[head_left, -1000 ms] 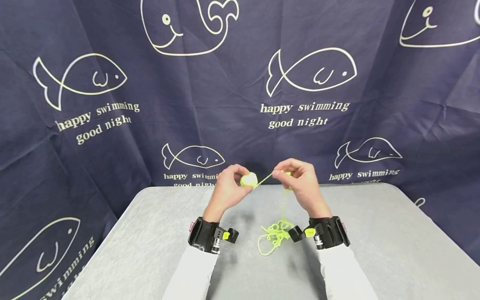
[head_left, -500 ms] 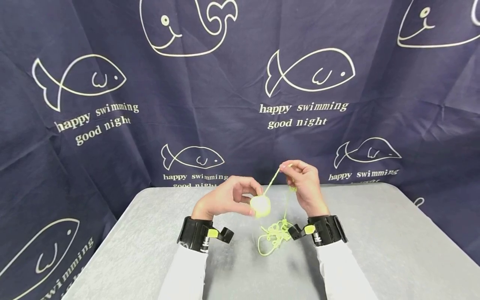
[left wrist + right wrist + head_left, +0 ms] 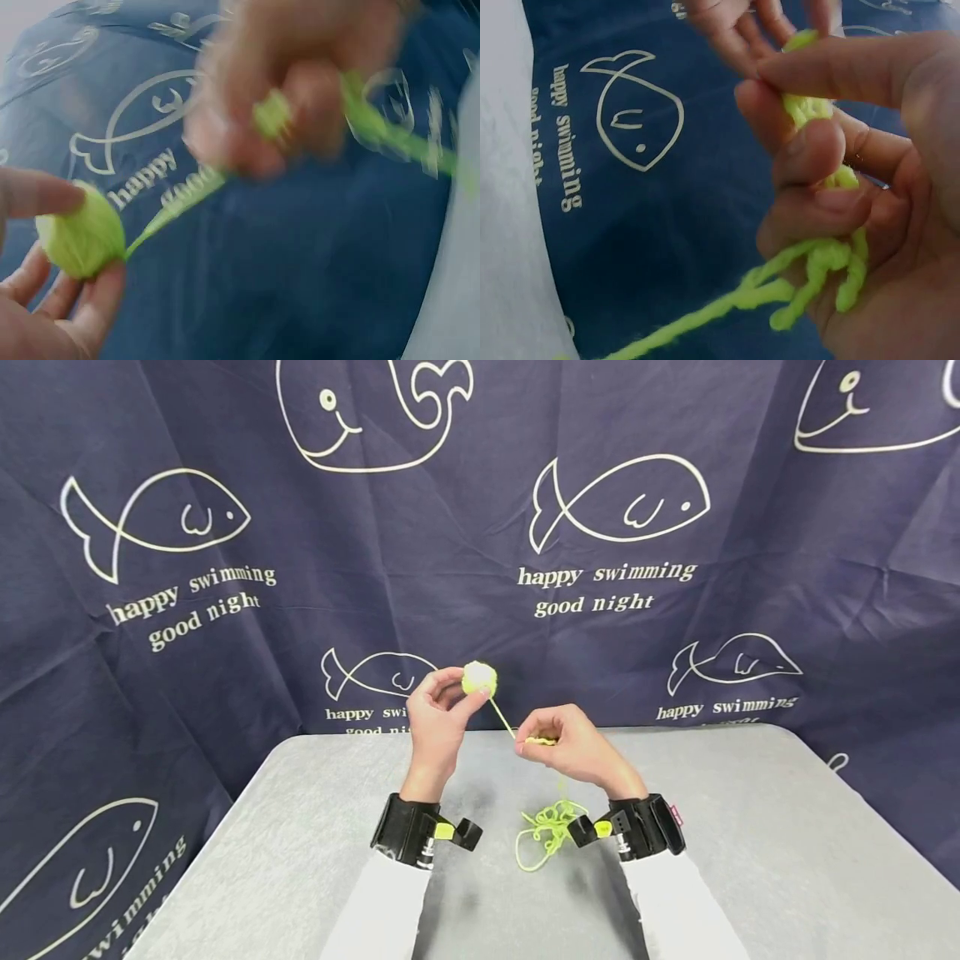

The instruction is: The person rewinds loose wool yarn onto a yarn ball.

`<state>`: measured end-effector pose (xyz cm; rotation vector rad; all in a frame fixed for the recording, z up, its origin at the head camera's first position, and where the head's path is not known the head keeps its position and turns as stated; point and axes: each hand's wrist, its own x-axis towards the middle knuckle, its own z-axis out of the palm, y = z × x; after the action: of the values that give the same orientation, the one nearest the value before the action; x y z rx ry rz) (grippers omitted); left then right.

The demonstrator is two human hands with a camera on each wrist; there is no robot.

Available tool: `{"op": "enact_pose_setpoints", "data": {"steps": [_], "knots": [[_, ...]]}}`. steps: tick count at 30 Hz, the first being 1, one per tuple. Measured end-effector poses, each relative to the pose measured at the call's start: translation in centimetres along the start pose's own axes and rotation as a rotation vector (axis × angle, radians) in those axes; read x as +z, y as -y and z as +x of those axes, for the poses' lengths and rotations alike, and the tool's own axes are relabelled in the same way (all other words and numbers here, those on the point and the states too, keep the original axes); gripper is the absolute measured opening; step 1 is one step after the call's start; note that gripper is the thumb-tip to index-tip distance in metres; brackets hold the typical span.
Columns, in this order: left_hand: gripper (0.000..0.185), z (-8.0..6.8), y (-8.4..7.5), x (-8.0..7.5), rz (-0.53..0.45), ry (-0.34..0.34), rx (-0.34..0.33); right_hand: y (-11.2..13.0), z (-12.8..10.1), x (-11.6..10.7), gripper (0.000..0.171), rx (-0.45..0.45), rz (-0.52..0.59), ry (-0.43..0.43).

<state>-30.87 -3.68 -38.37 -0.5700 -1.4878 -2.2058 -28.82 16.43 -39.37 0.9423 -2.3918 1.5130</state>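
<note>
A small ball of lime-green yarn (image 3: 479, 679) is held up by my left hand (image 3: 438, 718), between thumb and fingertips. In the left wrist view the wound ball (image 3: 82, 232) sits between the thumb and several fingers. A taut yarn strand (image 3: 502, 717) runs from it down to my right hand (image 3: 573, 745), whose thumb and index finger pinch it. The right wrist view shows more bunched yarn (image 3: 829, 259) looped through the curled fingers of that hand, with a tail trailing off to the lower left. On the table below lies a loose tangle of yarn (image 3: 551, 835).
A grey table (image 3: 315, 860) spreads beneath both hands. Behind its far edge hangs a dark blue curtain (image 3: 480, 527) printed with white fish and lettering. Black straps with small camera mounts (image 3: 408, 829) circle both wrists.
The left hand with the yarn ball dipped toward me, then rose up and away to the left. The right hand has swung down and left, holding the strand. The tangle looks nearly unchanged.
</note>
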Motion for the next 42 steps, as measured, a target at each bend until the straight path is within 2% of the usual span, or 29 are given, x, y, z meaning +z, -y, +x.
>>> {"op": "enact_pose_setpoints", "data": {"steps": [3,5,7,10,12,15,18,21,24,26,28,30,33,38,40,42], "knots": [[0.035,-0.1,0.4,-0.4,0.289,0.025,0.084,0.6,-0.1,-0.1,0.005,-0.033,0.053,-0.016],[0.036,-0.2,0.5,-0.6,0.447,0.090,0.127,0.9,-0.2,-0.3,0.007,-0.044,0.123,-0.073],[0.036,-0.3,0.5,-0.8,0.562,0.172,0.140,1.0,-0.3,-0.6,0.006,-0.058,0.196,-0.155],[0.034,-0.3,0.5,-1.1,0.658,0.317,0.071,1.1,-0.3,-0.9,0.007,-0.100,0.384,-0.279],[0.032,-0.3,0.3,-1.3,0.679,0.438,-0.004,1.0,-0.2,-1.0,0.014,-0.129,0.522,-0.349],[0.030,-0.3,-0.1,-1.5,0.669,0.638,-0.097,0.9,-0.1,-1.2,0.023,-0.162,0.735,-0.423],[0.030,-0.3,-0.5,-1.7,0.568,0.826,-0.156,0.8,-0.1,-1.3,0.027,-0.148,0.859,-0.489],[0.032,-0.3,-0.7,-1.9,0.420,0.961,-0.186,0.5,0.0,-1.5,0.028,-0.101,0.904,-0.552],[0.034,-0.2,-1.0,-2.0,0.236,1.020,-0.200,0.1,0.1,-1.5,0.028,-0.027,0.866,-0.598],[0.036,-0.2,-1.2,-2.0,0.097,1.013,-0.199,-0.3,0.2,-1.4,0.026,0.032,0.781,-0.603],[0.035,-0.2,-1.3,-1.9,-0.040,0.970,-0.180,-0.7,0.3,-1.2,0.015,0.089,0.654,-0.568],[0.035,-0.2,-1.4,-1.8,-0.146,0.880,-0.147,-1.0,0.3,-1.0,0.002,0.131,0.511,-0.493],[0.038,-0.1,-1.3,-1.3,-0.237,0.692,-0.097,-1.1,0.3,-0.6,0.013,0.151,0.294,-0.345],[0.037,-0.2,-0.8,-0.3,-0.295,0.333,-0.109,-0.6,0.4,0.2,0.007,0.093,0.092,-0.155],[0.034,-0.2,-0.5,0.1,-0.268,0.202,-0.104,-0.3,0.4,0.4,0.005,0.058,0.072,-0.117],[0.031,-0.2,-0.1,0.4,-0.174,0.094,-0.074,0.1,0.3,0.6,0.004,0.027,0.064,-0.101]]}}
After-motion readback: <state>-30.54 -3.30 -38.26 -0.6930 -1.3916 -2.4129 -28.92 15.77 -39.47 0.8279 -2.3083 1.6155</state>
